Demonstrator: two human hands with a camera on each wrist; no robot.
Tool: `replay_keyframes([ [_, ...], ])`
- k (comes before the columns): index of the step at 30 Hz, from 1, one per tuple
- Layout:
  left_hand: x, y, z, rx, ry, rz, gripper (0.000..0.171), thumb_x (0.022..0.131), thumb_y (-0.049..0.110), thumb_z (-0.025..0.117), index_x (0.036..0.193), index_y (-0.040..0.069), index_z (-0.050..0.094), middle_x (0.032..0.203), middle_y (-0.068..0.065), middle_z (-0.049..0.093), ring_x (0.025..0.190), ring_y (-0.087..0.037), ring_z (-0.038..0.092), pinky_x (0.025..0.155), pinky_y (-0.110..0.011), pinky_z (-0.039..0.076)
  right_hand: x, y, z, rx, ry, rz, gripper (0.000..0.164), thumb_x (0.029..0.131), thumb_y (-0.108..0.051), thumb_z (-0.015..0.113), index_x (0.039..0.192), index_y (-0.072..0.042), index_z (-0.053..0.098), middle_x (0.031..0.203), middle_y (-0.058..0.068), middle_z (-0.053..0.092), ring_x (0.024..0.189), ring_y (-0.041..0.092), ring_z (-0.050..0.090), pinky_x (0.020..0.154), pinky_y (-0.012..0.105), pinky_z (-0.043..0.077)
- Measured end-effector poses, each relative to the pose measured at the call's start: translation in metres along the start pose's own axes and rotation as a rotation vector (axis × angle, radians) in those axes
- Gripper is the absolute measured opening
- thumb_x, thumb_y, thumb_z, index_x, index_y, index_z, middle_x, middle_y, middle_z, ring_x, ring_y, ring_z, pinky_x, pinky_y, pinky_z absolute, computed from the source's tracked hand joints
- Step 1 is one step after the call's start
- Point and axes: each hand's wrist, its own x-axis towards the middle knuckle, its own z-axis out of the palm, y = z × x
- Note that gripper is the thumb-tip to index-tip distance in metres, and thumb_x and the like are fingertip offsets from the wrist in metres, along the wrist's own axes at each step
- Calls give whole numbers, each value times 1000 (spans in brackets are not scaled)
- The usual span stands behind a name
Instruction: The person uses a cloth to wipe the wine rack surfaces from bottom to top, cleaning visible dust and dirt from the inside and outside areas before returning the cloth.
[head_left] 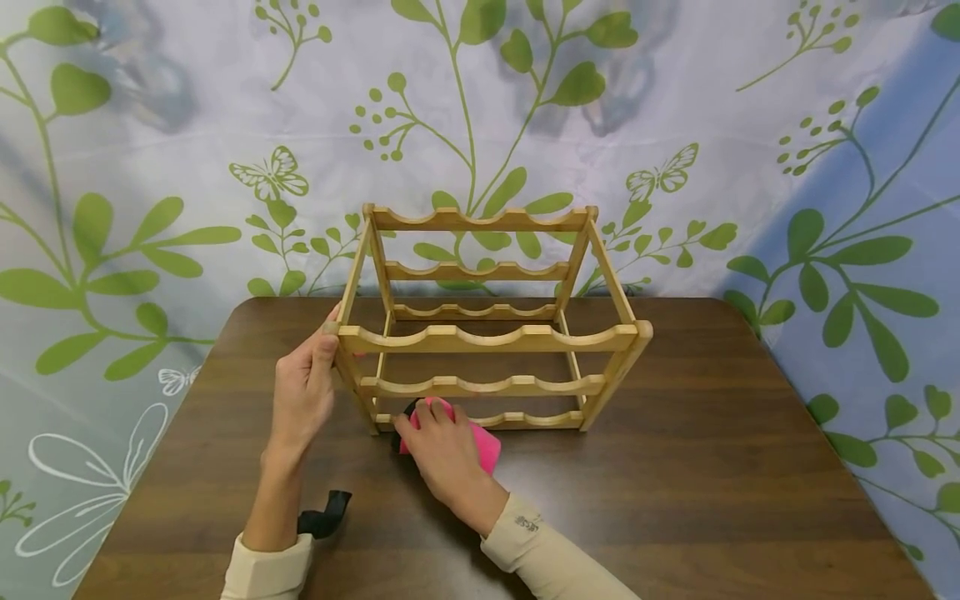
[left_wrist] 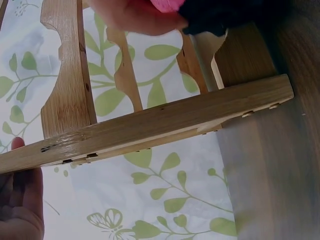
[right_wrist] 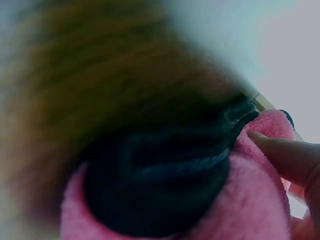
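A light wooden rack (head_left: 487, 340) with scalloped rails stands upright on the table. At its front left upper corner my left hand (head_left: 303, 383) grips the frame, thumb on the near side. Low at the front left, my right hand (head_left: 446, 454) holds a bunched pink and black cloth (head_left: 486, 450) against the bottom rail. The left wrist view shows the rack's side post (left_wrist: 165, 117) and the left fingers (left_wrist: 31, 192) behind it. Fuzzy pink fabric (right_wrist: 255, 200) and a black part (right_wrist: 165, 190) fill much of the right wrist view, where the thumb presses the cloth.
The brown wooden table (head_left: 720, 467) has rounded far corners and meets a leaf-patterned curtain (head_left: 480, 108) behind the rack. A bent black object (head_left: 326, 515) shows beside the left cuff.
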Motion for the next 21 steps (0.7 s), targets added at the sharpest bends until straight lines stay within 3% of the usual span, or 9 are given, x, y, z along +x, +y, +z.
replay_keyframes([
  [3, 2, 1, -1, 2, -9, -2, 30, 105, 11, 47, 125, 1, 67, 92, -6, 74, 117, -12, 59, 93, -17, 46, -3, 2, -2, -14, -6, 1, 36, 85, -17, 75, 115, -30, 61, 106, 1, 62, 97, 20, 58, 75, 39, 49],
  [8, 3, 0, -3, 12, -20, -2, 29, 105, 11, 48, 111, -1, 73, 103, 2, 72, 112, -7, 62, 86, -15, 49, -8, 4, -5, -28, -15, 12, 44, 76, -21, 84, 112, -25, 59, 111, 3, 62, 100, 22, 58, 75, 41, 49],
  [12, 2, -2, -4, 15, -13, 8, 28, 105, 11, 49, 116, 0, 72, 97, 4, 73, 102, -1, 64, 77, -12, 48, -11, 5, -7, -33, -10, 14, 43, 77, -29, 84, 109, -22, 56, 112, 5, 61, 100, 23, 58, 72, 41, 49],
  [15, 2, -1, -5, 10, -21, 8, 28, 105, 10, 48, 116, -1, 71, 102, 2, 73, 105, -2, 64, 79, -12, 49, -13, 7, -10, -35, -22, 24, 41, 81, -33, 81, 110, -21, 55, 111, 5, 60, 100, 24, 57, 71, 40, 48],
  [19, 3, 1, -5, -3, -37, 1, 29, 104, 8, 48, 101, -4, 74, 122, -9, 67, 117, -7, 58, 87, -14, 48, -16, 14, -16, -28, -76, 46, 50, 75, -26, 86, 112, -21, 52, 109, 5, 58, 101, 25, 57, 70, 39, 48],
  [21, 2, 1, -5, -1, -33, -5, 29, 104, 8, 48, 103, -4, 74, 118, -5, 69, 115, -6, 59, 85, -13, 48, -18, 19, -19, -15, -99, 56, 53, 73, -21, 86, 113, -21, 50, 108, 5, 57, 98, 25, 57, 69, 40, 49],
])
